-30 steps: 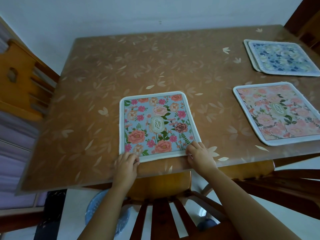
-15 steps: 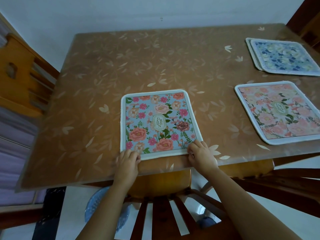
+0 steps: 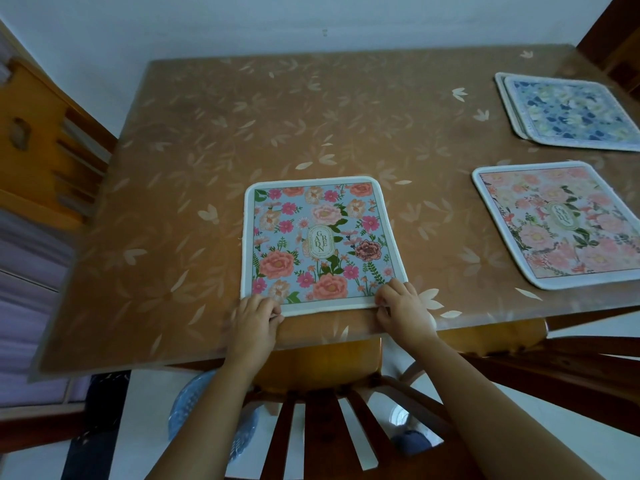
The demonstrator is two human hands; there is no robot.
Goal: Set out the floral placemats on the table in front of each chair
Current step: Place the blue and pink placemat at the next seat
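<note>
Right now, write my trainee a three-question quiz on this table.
1. True or false: the blue placemat overlaps the pink placemat.
2. The left hand and right hand grip the blue placemat at its: A) near corners B) far corners C) middle.
3. Which lies closer to the near edge of the table: the pink placemat or the stack?
Key: 1 false; 2 A; 3 pink placemat.

Blue floral placemat (image 3: 320, 242) slightly farther in from the table (image 3: 207, 150) edge
</note>
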